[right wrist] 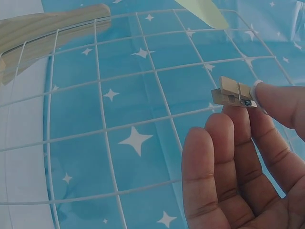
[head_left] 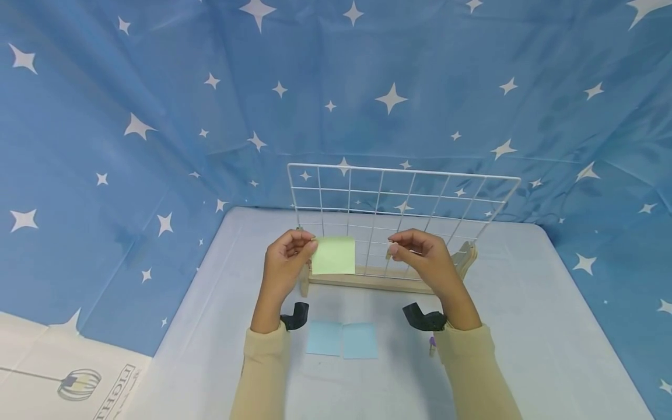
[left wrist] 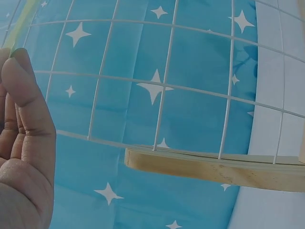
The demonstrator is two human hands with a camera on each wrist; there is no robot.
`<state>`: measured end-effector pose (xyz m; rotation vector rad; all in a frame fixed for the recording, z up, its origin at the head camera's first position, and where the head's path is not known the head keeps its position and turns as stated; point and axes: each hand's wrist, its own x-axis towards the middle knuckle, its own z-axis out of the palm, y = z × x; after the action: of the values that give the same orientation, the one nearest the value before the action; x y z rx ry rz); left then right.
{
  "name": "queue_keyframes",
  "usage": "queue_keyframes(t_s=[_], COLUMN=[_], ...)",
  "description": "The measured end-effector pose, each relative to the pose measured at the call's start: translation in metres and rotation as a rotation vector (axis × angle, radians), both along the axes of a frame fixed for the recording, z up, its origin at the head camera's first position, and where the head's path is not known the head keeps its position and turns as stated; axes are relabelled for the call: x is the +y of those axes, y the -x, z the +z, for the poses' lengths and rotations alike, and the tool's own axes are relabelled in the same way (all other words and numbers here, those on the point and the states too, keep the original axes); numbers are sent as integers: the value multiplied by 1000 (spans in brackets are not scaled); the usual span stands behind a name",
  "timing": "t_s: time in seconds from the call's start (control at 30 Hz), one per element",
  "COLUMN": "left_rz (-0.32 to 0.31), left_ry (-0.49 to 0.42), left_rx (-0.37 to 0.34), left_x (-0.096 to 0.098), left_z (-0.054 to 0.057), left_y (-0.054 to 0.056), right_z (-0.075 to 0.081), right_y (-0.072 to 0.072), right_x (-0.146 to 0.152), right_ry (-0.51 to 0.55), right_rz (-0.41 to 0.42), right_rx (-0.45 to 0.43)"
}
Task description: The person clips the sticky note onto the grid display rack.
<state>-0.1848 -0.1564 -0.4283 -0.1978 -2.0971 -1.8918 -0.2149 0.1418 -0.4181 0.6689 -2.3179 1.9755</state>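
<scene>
Two items are held, one per hand. The left hand (head_left: 286, 262) pinches a green note (head_left: 333, 255) at its upper left corner; the note extends to the right of that hand. The right hand (head_left: 427, 256) grasps a wooden clothespin (right wrist: 233, 91) between thumb and fingers, apart from the note. Beyond both hands stands a white wire grid (head_left: 382, 170) in a wooden base (head_left: 373, 282). Nearer the person than the hands, two blue notes (head_left: 360, 341) lie side by side on the surface (head_left: 205, 350). Below the right hand, beside the sleeve (head_left: 472, 373), lies what appears to be a purple-marked clip (head_left: 433, 345), partly hidden.

Status, as judged: pick-up of note and clothespin is complete; joining them is outstanding. Neither is fastened to the grid. Both blue notes remain unclipped.
</scene>
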Motion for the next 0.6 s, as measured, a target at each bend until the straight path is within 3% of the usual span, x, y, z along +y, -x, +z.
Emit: queue_keyframes(t_s=[0.6], left_rz=[-5], left_ry=[-15], left_rx=[29], left_x=[-4], left_z=[11], left_y=[9], right_z=[16], right_y=[4], right_x=[-7], right_ry=[-4], right_rz=[-8], right_rx=[25])
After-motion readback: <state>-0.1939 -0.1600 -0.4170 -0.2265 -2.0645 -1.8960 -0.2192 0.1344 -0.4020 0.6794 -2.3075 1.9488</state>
